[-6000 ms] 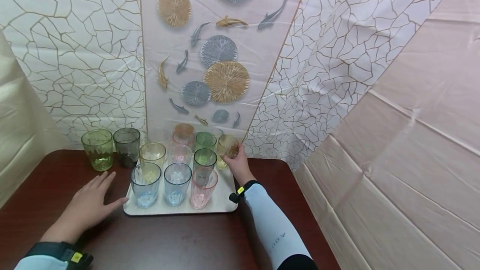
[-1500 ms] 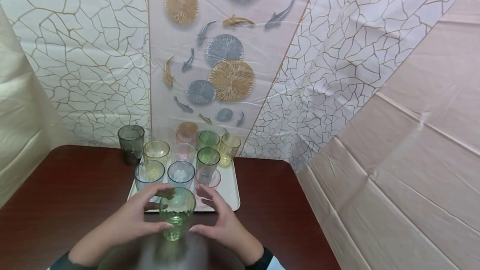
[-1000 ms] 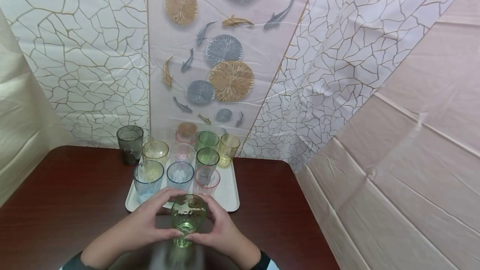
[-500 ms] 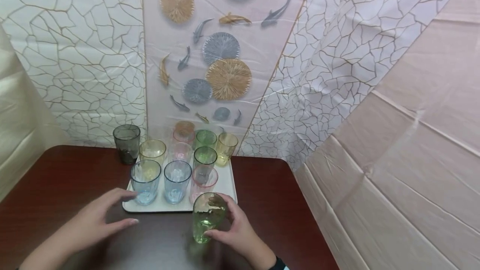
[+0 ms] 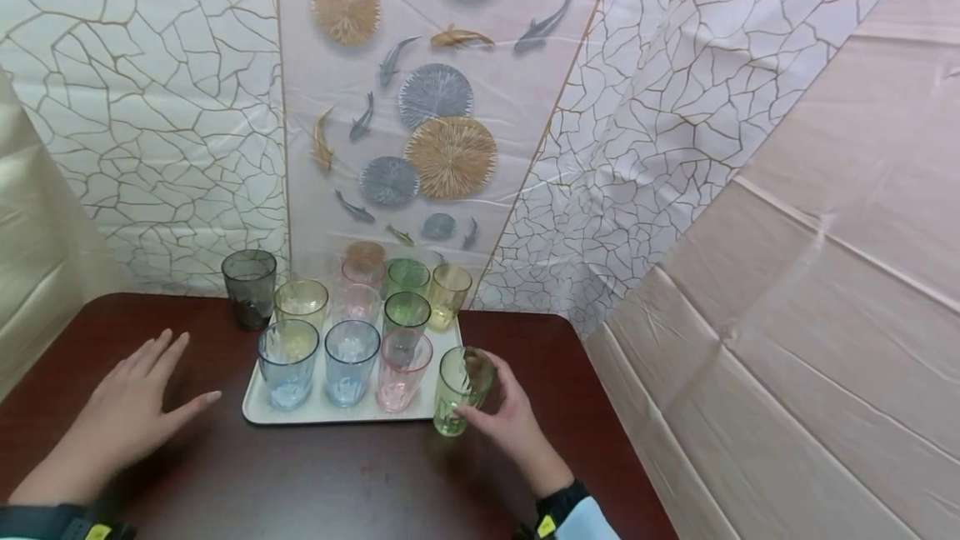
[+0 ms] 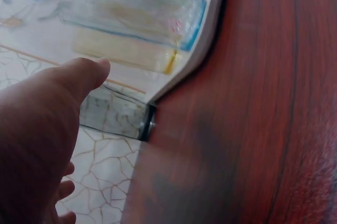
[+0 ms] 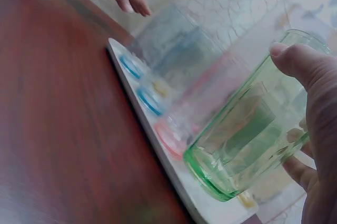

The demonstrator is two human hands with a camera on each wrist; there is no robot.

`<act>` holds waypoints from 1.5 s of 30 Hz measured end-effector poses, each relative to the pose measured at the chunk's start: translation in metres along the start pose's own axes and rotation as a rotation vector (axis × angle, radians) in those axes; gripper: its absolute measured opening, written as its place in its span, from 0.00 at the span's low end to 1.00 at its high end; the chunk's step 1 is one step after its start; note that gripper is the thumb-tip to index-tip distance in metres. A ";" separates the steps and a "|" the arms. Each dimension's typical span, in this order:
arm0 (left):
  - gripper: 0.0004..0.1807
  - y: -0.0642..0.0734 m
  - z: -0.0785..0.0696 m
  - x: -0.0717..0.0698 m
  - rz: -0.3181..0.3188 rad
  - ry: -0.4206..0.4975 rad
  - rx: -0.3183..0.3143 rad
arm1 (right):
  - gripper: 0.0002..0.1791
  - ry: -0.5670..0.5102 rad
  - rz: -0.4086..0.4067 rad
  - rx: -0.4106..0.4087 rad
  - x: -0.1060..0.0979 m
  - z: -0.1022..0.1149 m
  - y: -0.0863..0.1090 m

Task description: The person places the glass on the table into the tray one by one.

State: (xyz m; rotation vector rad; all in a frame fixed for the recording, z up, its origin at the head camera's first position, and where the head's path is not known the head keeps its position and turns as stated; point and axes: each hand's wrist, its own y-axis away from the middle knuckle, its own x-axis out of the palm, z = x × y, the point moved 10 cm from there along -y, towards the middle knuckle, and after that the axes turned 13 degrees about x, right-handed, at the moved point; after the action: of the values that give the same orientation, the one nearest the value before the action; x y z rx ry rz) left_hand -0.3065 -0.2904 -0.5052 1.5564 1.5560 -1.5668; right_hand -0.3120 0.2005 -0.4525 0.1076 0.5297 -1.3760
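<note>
My right hand [image 5: 513, 419] grips a clear green glass [image 5: 459, 390] near the front right corner of a white tray [image 5: 337, 417]. In the right wrist view the thumb and fingers wrap the upper part of the green glass [image 7: 253, 124], its base close over the tray's edge. My left hand [image 5: 123, 415] is spread over the table left of the tray, fingers straight and holding nothing. On the tray stand two blue glasses, the left one [image 5: 288, 369] and the right one [image 5: 351, 365], beside a pink glass [image 5: 401, 373] in the front row.
Behind the front row are a yellow glass [image 5: 302, 298], a dark grey-green glass [image 5: 407, 311], an amber glass [image 5: 450, 294] and several others. A dark grey glass [image 5: 251, 294] stands on the table [image 5: 315, 482] left of the tray. A patterned cloth [image 5: 420, 107] hangs behind.
The green glass went from the table's back left into both hands, then my left hand let go and withdrew left. My right hand left the amber glass and carried the green one rightward.
</note>
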 end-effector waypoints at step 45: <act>0.64 -0.007 0.015 0.020 0.083 0.021 -0.074 | 0.54 0.022 -0.113 0.301 0.017 -0.083 -0.128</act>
State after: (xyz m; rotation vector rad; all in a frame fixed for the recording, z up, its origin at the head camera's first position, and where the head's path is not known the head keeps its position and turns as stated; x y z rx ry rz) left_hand -0.3242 -0.2941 -0.5244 1.5809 1.5227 -1.4369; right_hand -0.4570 0.1896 -0.5031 0.3422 0.3478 -1.5607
